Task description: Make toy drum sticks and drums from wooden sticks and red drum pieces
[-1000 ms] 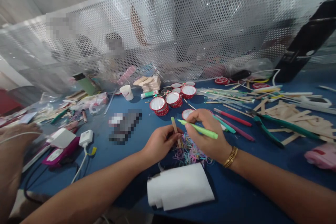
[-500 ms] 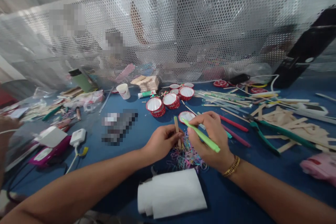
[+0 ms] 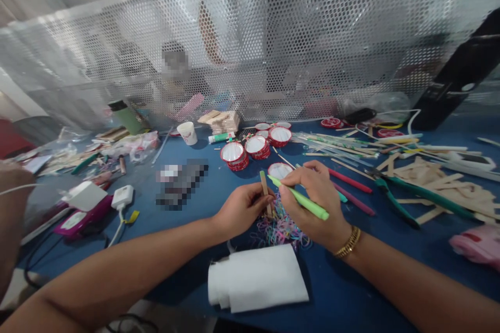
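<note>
My left hand (image 3: 237, 210) pinches a wooden craft stick (image 3: 265, 190) and holds it upright over a heap of coloured rubber bands (image 3: 282, 228). The stick's top end is tinted green. My right hand (image 3: 315, 207) grips a light green marker (image 3: 303, 200) like a pen, with its tip close to the upper part of the stick. A gold bracelet (image 3: 348, 242) circles my right wrist. Both hands hover above the blue table (image 3: 195, 203), just in front of a red-rimmed paper cup (image 3: 279, 169).
A folded white cloth (image 3: 258, 282) lies near the front edge. More red-rimmed cups (image 3: 258, 145), loose sticks and straws (image 3: 441, 179), green-handled pliers (image 3: 402, 192) and pink pens fill the right. A charger (image 3: 122, 197) and a pink device sit left. A perforated metal screen (image 3: 273, 47) stands behind.
The hands keep their grips on the stick and marker; the marker tip has shifted slightly against the stick. The view has swayed a little.
</note>
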The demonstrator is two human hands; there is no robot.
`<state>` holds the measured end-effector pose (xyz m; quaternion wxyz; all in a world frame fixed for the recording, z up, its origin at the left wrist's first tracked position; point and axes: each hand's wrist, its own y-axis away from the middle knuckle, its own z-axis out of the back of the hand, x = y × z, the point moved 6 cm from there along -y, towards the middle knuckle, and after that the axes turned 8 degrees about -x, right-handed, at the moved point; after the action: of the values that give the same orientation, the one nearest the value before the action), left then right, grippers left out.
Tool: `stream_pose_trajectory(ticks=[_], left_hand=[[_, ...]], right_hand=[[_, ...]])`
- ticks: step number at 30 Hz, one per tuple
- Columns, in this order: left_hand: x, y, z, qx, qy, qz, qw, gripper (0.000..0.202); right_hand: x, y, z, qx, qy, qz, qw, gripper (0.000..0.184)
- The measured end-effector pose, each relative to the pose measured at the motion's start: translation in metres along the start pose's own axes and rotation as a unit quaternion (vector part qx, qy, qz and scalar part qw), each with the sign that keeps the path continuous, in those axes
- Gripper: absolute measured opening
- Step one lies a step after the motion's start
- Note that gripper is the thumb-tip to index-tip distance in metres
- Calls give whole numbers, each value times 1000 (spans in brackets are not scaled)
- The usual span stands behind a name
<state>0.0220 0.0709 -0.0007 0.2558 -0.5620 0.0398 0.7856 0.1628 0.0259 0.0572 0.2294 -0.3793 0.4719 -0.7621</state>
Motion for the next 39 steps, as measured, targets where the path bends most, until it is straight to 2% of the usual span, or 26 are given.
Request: stream_pose_trajectory(ticks=[8,21,28,35,39], left_hand=[[-4,1,0,3,-18,-15,1000,24],[-8,0,2,-4,-51,-35,998,20],[-4,1,1,-5,-55,-29,998,24],[-6,0,3,-15,-71,-37,997,19],[-6,1,3,-13,-61,-33,997,21]], right_hand=[[3,2,-2,8,4,25,1000,7],[-1,2,-4,9,14,10,1000,3],[8,0,-3,3,-6,30,1000,6],[1,0,-3,3,6,12,1000,4],[5,-1,-2,-1,-6,22,1000,6]])
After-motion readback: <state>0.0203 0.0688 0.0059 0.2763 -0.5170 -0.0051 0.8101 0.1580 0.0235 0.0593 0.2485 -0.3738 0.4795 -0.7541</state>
